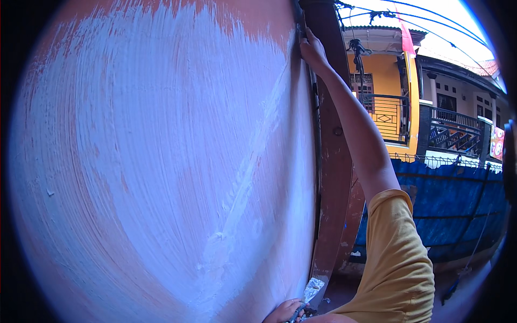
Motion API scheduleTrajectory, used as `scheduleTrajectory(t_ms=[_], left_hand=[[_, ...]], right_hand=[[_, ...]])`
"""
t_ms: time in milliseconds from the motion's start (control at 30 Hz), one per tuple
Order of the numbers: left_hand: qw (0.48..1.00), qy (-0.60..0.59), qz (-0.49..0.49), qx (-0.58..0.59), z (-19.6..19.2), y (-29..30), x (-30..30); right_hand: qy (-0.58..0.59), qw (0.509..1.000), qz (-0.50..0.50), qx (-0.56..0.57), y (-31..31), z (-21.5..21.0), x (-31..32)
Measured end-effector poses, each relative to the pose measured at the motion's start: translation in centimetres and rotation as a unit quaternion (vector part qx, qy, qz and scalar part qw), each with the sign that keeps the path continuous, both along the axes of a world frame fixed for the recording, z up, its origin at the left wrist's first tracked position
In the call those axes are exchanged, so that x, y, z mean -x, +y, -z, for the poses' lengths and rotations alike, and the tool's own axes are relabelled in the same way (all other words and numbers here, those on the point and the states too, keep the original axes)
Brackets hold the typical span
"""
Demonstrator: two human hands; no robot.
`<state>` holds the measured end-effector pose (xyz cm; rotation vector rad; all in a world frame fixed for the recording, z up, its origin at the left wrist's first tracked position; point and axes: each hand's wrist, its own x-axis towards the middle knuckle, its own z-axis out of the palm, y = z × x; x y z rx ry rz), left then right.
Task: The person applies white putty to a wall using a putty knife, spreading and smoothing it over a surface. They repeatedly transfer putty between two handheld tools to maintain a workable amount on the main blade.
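Note:
A wall (161, 134) with streaky white putty over a peach-coloured surface fills most of the view. My right arm, in a yellow sleeve, reaches up along its right edge. There my right hand (314, 51) is closed, gripping a thin dark scraper (300, 27) against the wall's upper right edge; its handle is hidden by the fingers. At the bottom, my left hand (285, 310) is closed around the handle of a putty knife (312, 290). White putty coats that knife's blade, which points up and to the right. A ridge of thicker putty (231, 215) runs diagonally down the wall.
A dark brown door or window frame (336, 161) borders the wall on the right. Beyond it stand a blue metal fence (447, 204), a yellow house (382, 81) with a railing, and a pale house (468, 102). Cables (414, 16) hang overhead beside a red flag (406, 37).

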<state>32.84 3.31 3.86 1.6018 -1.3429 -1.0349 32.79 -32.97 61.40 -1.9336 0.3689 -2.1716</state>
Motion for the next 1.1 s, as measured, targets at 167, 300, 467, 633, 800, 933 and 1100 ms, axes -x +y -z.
scheduleTrajectory(t_ms=[167,300,467,633,800,933,1100], left_hand=[[0.996,0.054,-0.023,-0.068,-1.7,0.4,0.3],[0.998,-0.069,-0.003,0.009,-0.7,0.5,0.1],[1.0,-0.022,0.001,0.012,1.3,0.0,-0.4],[0.996,0.066,0.005,0.056,2.8,0.0,-0.4],[0.997,0.062,0.005,0.049,3.2,0.1,-0.8],[0.997,0.07,-0.017,0.017,3.5,0.0,-1.1],[0.998,0.031,-0.023,0.056,4.0,0.1,-1.2]], right_hand=[[0.002,1.0,-0.027,0.004,-0.3,-0.7,0.3],[0.031,0.992,-0.117,-0.04,0.5,-0.7,1.4],[0.042,0.998,-0.028,-0.022,1.6,-1.3,1.3],[0.069,0.997,0.028,0.002,2.3,-2.1,0.6],[0.205,0.968,-0.143,-0.03,1.3,-2.1,6.3],[0.207,0.961,-0.169,-0.063,0.6,-3.1,11.7],[0.175,0.984,0.009,-0.009,3.0,-3.4,7.9]])
